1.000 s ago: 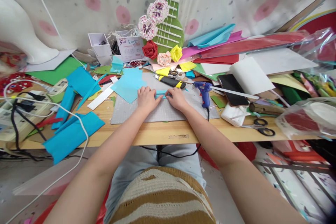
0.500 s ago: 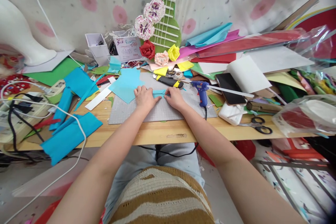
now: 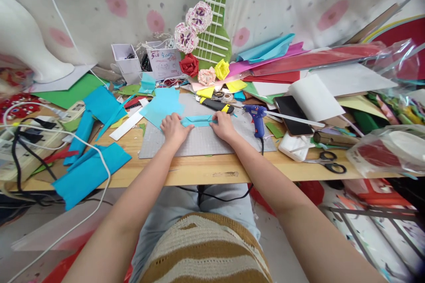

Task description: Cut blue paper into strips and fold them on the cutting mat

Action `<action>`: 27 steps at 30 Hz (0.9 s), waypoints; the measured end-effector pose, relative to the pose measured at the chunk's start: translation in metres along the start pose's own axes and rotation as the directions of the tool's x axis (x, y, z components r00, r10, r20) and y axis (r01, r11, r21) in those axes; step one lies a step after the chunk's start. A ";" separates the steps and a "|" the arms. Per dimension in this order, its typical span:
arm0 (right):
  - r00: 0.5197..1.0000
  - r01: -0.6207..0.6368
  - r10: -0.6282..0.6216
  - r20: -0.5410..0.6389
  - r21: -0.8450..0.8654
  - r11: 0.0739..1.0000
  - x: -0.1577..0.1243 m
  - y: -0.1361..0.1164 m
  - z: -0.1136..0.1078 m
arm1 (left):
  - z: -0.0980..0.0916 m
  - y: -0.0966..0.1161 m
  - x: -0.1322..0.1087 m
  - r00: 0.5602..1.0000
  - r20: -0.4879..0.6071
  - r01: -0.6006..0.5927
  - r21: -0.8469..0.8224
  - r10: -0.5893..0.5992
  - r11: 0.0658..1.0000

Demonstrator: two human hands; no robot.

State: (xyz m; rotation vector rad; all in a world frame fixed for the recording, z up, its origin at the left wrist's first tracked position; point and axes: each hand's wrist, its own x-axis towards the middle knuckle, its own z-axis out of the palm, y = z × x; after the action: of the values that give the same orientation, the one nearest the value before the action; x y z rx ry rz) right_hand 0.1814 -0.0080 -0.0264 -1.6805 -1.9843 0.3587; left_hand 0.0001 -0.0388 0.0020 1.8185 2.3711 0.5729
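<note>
A narrow folded strip of light-blue paper (image 3: 199, 120) lies across the grey cutting mat (image 3: 186, 148) between my hands. My right hand (image 3: 223, 127) pinches its right end between thumb and fingers. At the left end rests my left hand (image 3: 174, 128), thumb spread away from the fingers, palm down on the mat and the edge of a light-blue sheet (image 3: 164, 104). Whether the fingertips press on the strip there is hard to see. Just behind the strip is a black and yellow utility knife (image 3: 215, 105). A blue glue gun (image 3: 257, 121) lies right of my right hand.
Scissors (image 3: 328, 161), a white box (image 3: 294, 146) and a phone (image 3: 292, 115) lie on the right. Blue paper pieces (image 3: 93, 168) and a power strip (image 3: 23, 154) with cables fill the left. A green guitar-shaped piece (image 3: 215, 40) with paper flowers stands at the back.
My left hand has moved left, away from my right hand, so more of the folded strip shows between them. The right hand stays at the strip's right end. The view shifts slightly.
</note>
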 end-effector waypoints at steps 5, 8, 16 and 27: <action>0.998 -0.060 0.060 -0.005 -0.011 0.998 -0.001 -0.001 -0.001 | -0.002 -0.003 0.002 0.997 0.033 0.075 -0.047 -0.073 0.996; 0.996 -0.091 0.091 0.003 -0.037 0.995 -0.001 0.004 -0.005 | -0.003 -0.002 0.004 0.993 0.069 0.103 -0.053 -0.099 0.993; 0.989 -0.064 0.059 -0.133 -0.030 0.997 -0.003 -0.017 0.002 | -0.005 -0.001 0.004 0.990 0.090 0.112 -0.077 -0.105 0.991; 0.984 -0.022 0.006 -0.177 -0.087 0.996 -0.009 -0.004 -0.005 | -0.006 -0.002 0.009 0.985 0.125 0.126 -0.062 -0.117 0.990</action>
State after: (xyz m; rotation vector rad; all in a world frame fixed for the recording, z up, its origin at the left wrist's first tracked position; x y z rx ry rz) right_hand 0.1820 -0.0178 -0.0218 -1.7180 -1.8829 0.1227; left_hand -0.0061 -0.0322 0.0082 1.6182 2.3309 0.5096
